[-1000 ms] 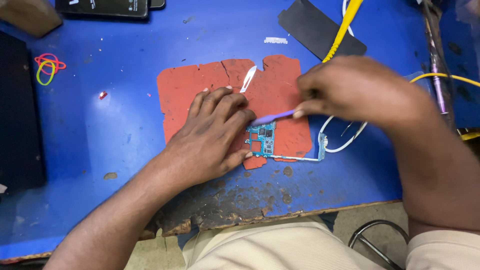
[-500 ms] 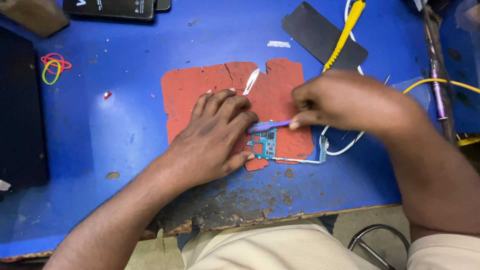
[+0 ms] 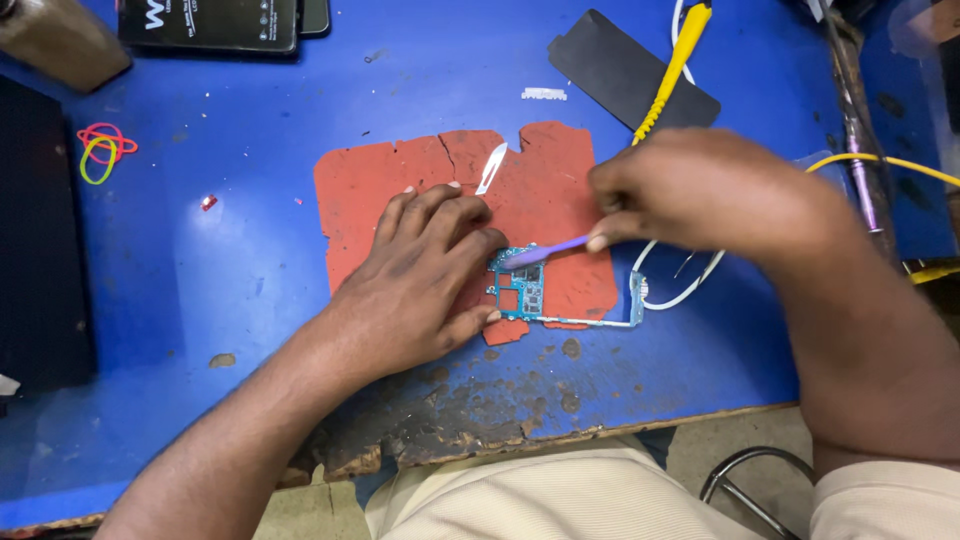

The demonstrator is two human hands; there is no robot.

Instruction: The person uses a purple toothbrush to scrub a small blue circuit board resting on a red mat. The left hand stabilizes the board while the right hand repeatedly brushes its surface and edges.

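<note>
— Circuit board (image 3: 522, 292): where is it lying?
— On the red mat (image 3: 400, 190), on the blue table (image 3: 250, 260). The left hand (image 3: 420, 285) is pressing it, fingers spread.
— Right hand (image 3: 700, 200)?
— Its fingers are pinching a purple tool (image 3: 545, 252), tip touching the board.
</note>
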